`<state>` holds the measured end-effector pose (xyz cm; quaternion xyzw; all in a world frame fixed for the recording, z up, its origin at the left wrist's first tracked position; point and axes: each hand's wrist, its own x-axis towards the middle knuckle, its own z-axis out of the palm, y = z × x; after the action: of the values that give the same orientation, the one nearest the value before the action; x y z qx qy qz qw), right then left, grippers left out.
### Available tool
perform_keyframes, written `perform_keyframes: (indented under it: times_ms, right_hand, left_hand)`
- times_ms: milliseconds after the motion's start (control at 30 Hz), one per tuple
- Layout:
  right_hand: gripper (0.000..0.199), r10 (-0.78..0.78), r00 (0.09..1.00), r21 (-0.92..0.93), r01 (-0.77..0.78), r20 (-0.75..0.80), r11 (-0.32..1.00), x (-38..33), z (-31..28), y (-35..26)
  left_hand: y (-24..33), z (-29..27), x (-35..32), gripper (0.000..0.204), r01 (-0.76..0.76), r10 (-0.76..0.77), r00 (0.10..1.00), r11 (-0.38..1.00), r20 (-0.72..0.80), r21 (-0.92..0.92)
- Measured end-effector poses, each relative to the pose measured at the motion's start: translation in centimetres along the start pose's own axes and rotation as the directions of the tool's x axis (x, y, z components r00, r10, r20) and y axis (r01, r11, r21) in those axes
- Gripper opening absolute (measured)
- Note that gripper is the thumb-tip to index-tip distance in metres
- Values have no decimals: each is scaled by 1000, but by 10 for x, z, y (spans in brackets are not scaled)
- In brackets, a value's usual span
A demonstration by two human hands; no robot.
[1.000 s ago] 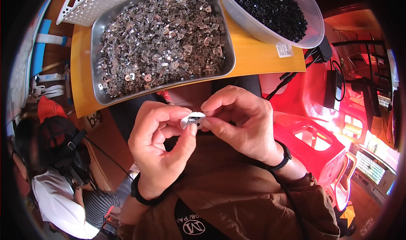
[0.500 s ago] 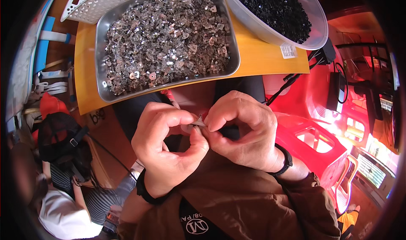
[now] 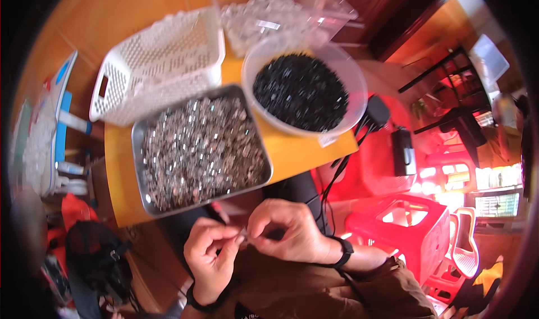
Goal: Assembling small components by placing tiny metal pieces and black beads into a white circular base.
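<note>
At lower centre, the left hand [image 3: 210, 257] and right hand [image 3: 286, 235] pinch a small silvery metal part [image 3: 243, 236] between fingertips; light, stiff, likely slippery, best gripped by its edges, below the steel tray [image 3: 140, 167].

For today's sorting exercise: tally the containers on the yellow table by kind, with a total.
Metal tray of small metal parts: 1
Round plastic bowl of black pieces: 1
White perforated basket: 1
Clear plastic container of clear pieces: 1
Total: 4
</note>
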<state>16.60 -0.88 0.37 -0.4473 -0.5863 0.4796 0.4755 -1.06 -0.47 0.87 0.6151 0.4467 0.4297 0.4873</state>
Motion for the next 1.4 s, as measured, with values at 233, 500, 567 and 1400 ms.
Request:
perform_keyframes:
  times_ms: [233, 500, 567, 1400]
  right_hand:
    - [13, 210, 969, -50, -205, 133, 977, -4, -10, -15]
    - [19, -352, 869, -154, 318, -348, 936, 132, -113, -80]
    - [26, -468, 781, -294, 372, -414, 880, 143, -102, -100]
    - [45, 49, 967, -853, 195, 249, 485, 290, -26, -31]
  left_hand:
    - [-2, -3, -2, 16, 205, -170, 972, 951, 164, -231]
    - [12, -33, -12, 25, 92, -121, 992, 907, -44, -412]
    - [11, -40, -24, 24, 74, -113, 991, 915, -76, -396]
    - [-1, -86, -32, 22, 247, -222, 969, 855, 109, -455]
